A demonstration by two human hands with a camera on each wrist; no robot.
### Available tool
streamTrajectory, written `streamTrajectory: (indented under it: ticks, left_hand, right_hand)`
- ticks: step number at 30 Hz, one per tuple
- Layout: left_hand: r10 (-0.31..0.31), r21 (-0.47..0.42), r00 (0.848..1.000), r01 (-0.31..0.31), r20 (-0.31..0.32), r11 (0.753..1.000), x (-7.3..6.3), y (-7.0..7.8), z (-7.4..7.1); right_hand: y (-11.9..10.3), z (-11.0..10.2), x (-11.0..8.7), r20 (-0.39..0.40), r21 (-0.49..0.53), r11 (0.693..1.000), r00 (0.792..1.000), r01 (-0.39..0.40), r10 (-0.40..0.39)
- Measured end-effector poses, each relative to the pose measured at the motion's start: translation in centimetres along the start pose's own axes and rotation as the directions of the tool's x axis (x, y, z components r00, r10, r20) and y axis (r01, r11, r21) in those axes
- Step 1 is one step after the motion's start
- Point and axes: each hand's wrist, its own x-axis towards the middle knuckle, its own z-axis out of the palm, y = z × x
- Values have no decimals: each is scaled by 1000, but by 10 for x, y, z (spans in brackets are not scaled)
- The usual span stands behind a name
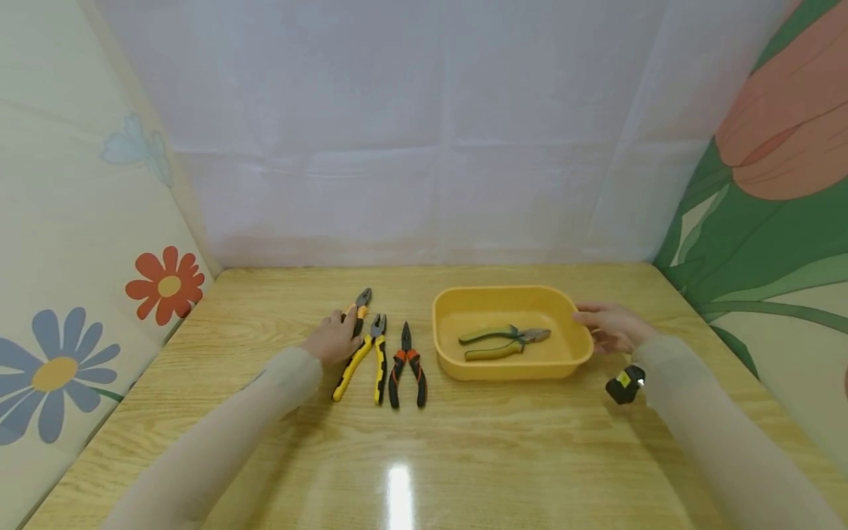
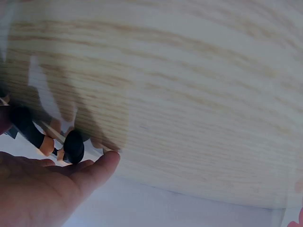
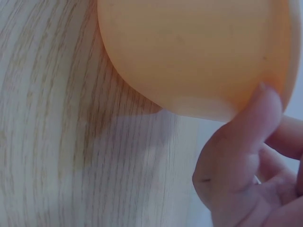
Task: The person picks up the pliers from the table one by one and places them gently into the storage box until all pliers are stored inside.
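Note:
My left hand (image 1: pixel 331 338) lies over the handles of orange-and-black pliers (image 1: pixel 364 297), the leftmost pair on the table. In the left wrist view, the black handle (image 2: pixel 29 127) sits between thumb and fingers; most of the thumb is out of frame. At the right end of a yellow plastic basin (image 1: pixel 503 370), my right hand (image 1: pixel 609 327) grips the rim. The right wrist view shows the thumb (image 3: pixel 260 109) pressed against the basin's wall (image 3: pixel 189 52), other fingers beyond the rim. Inside the basin lie green-and-yellow pliers (image 1: pixel 510 344), jaws toward the right.
Yellow-and-black pliers (image 1: pixel 377 327) and red-and-black long-nose pliers (image 1: pixel 407 353) lie between my left hand and the basin, handles toward me. A small black device (image 1: pixel 625 384) is at my right wrist. The wooden table (image 1: pixel 503 449) ends at a pale cloth backdrop (image 1: pixel 424 184).

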Motion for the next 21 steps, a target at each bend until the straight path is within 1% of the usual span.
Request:
streamTrajectory:
  ticks: [3, 6, 8, 10, 13, 15, 18, 21]
  left_hand:
    - [-2, 46, 1000, 2, -14, 999, 4, -1, 3]
    - [-4, 60, 999, 6, -35, 998, 6, -1, 4]
    - [-7, 56, 999, 10, -44, 998, 7, -1, 5]
    - [-12, 32, 998, 14, -59, 999, 7, -2, 6]
    - [-6, 15, 996, 7, -93, 1000, 6, -4, 8]
    - [8, 21, 992, -5, -125, 1000, 6, -4, 9]
    - [48, 98, 986, -33, -161, 995, 6, -2, 9]
    - [75, 180, 978, -40, -194, 983, 5, 2, 6]
  right_hand:
    - [-1, 0, -1, -2, -2, 1000, 1000, 5, -5]
    - [-1, 0, -2, -4, -6, 1000, 1000, 8, -8]
    - [-1, 0, -2, -3, -4, 1000, 1000, 8, -8]
    - [-1, 0, -3, -4, -5, 1000, 1000, 9, -9]
    - [-1, 1, -3, -9, -9, 1000, 1000, 9, -9]
    - [-1, 2, -4, -13, -11, 1000, 1000, 6, -6]
    - [-1, 2, -3, -16, -16, 1000, 1000, 3, -3]
    - [-1, 2, -4, -14, -12, 1000, 1000, 5, -5]
